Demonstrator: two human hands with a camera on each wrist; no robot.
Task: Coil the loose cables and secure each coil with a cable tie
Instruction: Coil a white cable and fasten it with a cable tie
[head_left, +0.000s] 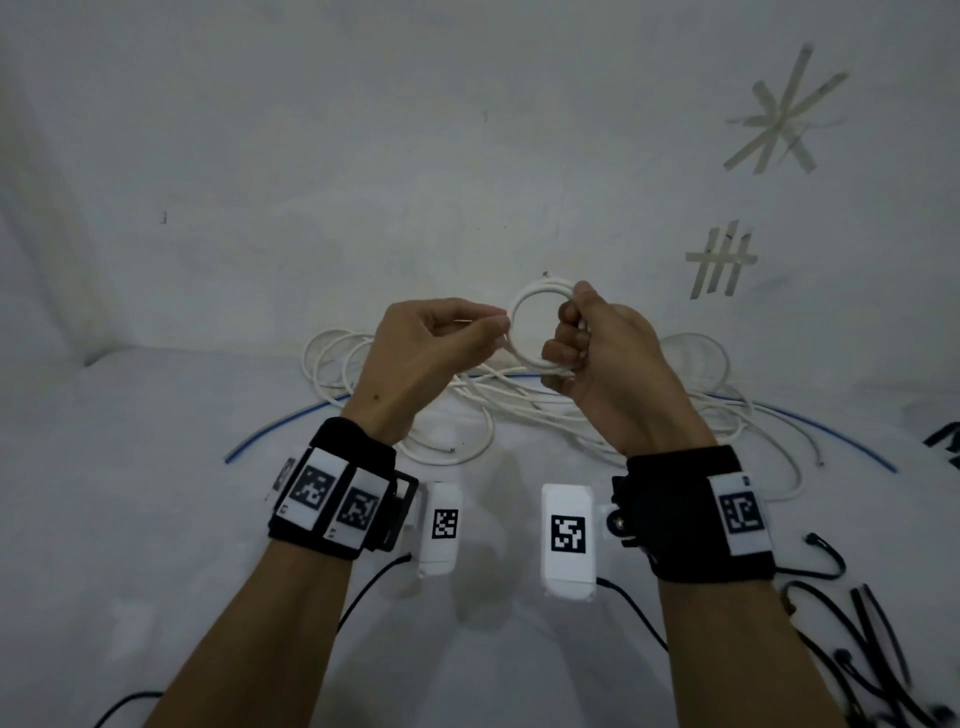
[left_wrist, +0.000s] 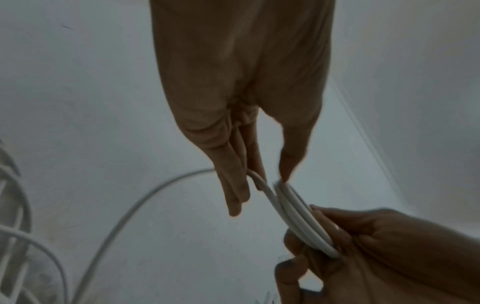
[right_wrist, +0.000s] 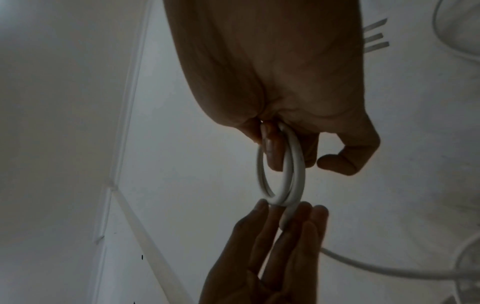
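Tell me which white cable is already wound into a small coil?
The white coil held up by the right hand, with the left hand feeding it. The other white cables lie loose on the table.

Right hand raised, fingers curled in a grip round the coil; left hand just beside it, fingertips pinching the strand.

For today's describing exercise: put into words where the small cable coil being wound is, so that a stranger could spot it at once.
Start at the heap of loose white cables on the white table. Just above it, both hands are raised; the small coil stands between them, gripped by the right hand, with the left hand feeding in cable. Unlike the sprawled loops below, it is one tight, neat ring held in the air.
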